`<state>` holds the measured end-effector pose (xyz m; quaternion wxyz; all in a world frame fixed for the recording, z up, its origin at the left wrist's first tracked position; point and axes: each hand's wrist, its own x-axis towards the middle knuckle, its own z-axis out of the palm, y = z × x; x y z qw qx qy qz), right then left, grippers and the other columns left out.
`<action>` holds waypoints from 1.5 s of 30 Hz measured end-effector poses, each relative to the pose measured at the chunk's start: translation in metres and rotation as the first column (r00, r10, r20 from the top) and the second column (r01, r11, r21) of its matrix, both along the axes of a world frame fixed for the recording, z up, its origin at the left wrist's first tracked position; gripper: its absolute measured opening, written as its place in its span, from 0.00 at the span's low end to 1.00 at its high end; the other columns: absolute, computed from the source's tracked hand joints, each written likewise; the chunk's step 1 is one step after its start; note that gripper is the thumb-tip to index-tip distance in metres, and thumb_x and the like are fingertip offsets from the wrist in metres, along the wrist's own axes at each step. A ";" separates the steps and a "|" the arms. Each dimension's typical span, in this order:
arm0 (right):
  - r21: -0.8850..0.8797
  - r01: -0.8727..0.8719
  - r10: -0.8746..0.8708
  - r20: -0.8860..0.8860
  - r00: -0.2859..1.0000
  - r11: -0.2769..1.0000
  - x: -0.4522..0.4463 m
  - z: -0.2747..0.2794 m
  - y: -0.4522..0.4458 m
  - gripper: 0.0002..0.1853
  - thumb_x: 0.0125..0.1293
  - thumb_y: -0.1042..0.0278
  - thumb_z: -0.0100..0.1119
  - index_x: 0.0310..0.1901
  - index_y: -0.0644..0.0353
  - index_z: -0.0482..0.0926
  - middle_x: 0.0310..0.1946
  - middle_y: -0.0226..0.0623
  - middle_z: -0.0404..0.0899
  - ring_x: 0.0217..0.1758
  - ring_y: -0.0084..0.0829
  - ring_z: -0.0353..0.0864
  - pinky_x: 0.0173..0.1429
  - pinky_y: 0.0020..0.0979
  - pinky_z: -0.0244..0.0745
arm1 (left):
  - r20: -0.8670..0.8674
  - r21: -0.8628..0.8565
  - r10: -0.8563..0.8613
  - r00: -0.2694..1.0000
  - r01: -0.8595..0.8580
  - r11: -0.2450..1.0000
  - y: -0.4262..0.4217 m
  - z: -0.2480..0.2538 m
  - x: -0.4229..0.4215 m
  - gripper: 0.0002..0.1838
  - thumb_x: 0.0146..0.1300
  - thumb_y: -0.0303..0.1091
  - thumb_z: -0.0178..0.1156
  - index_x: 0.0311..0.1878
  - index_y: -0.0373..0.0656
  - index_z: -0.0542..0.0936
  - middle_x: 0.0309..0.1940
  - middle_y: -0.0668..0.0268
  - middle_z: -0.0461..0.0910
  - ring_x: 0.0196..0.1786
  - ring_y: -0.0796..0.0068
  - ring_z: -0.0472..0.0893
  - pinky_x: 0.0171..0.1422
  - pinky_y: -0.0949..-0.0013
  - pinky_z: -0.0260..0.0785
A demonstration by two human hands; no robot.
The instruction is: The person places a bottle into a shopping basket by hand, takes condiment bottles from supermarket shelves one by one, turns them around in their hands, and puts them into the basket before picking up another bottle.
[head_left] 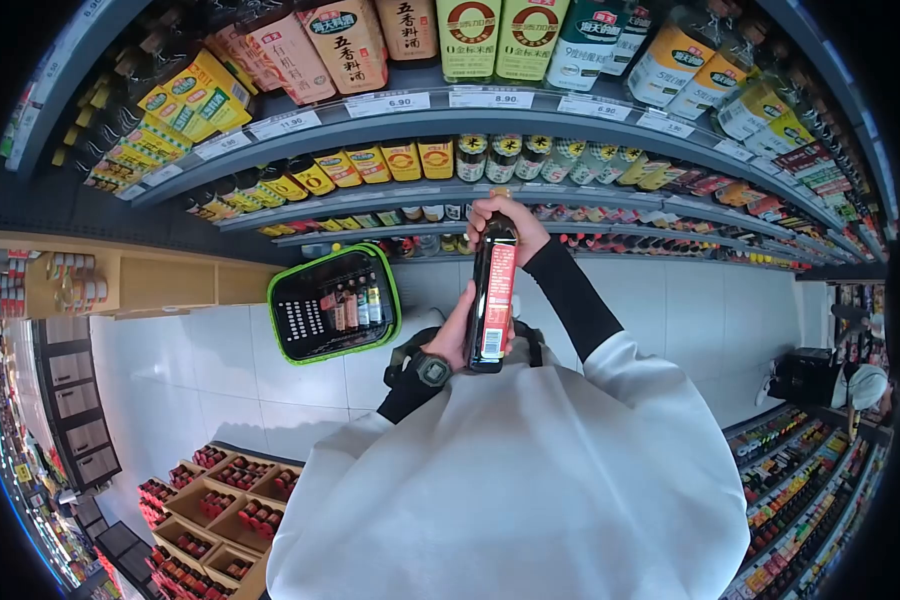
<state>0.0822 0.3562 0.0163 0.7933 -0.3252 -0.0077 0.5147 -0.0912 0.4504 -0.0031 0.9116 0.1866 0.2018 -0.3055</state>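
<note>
A dark bottle point(483, 290) with a red back label and a barcode is held in front of my chest, its capped end pointing toward the shelves. Wrapped round its neck is my right hand point(510, 222). My left hand point(454, 335), with a digital watch on the wrist, grips the lower body from the left side; part of its fingers is hidden behind the bottle. On the floor to the left stands a black shopping basket point(394, 290) with a bright green rim. Several bottles point(355, 308) lie inside it.
Curved in the view, shelves point(370, 122) of sauce and vinegar bottles run across the front with price tags. Wooden display bins point(202, 480) of red-labelled bottles stand at lower left. Another person point(863, 386) is at the far right near more shelves point(800, 500).
</note>
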 end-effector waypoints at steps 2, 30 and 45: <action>-0.031 0.011 -0.011 0.004 1.000 0.999 -0.005 0.004 0.007 0.13 0.65 0.60 0.56 0.24 0.55 0.70 0.23 0.28 0.70 0.31 0.28 0.76 0.43 0.34 0.73 | 0.006 0.000 0.028 1.000 -0.028 1.000 0.004 -0.001 -0.003 0.43 0.61 0.76 0.37 0.47 0.40 0.74 0.31 0.60 0.77 0.34 0.67 0.80 0.39 0.62 0.77; -0.048 0.046 -0.052 -0.132 0.990 0.998 0.015 -0.010 0.015 0.13 0.64 0.58 0.61 0.28 0.57 0.74 0.26 0.33 0.78 0.36 0.33 0.82 0.49 0.38 0.80 | 0.067 -0.152 0.031 0.997 -0.021 0.988 0.014 -0.012 0.009 0.44 0.64 0.73 0.34 0.58 0.37 0.70 0.34 0.57 0.79 0.35 0.63 0.82 0.43 0.62 0.77; -0.127 -0.105 0.085 -0.153 0.985 0.986 -0.005 -0.020 0.049 0.13 0.64 0.58 0.61 0.30 0.59 0.76 0.36 0.40 0.81 0.42 0.36 0.83 0.51 0.40 0.79 | 0.001 0.567 -0.020 1.000 0.016 0.824 0.050 0.015 -0.012 0.31 0.66 0.59 0.53 0.54 0.36 0.71 0.36 0.57 0.81 0.34 0.68 0.84 0.38 0.68 0.78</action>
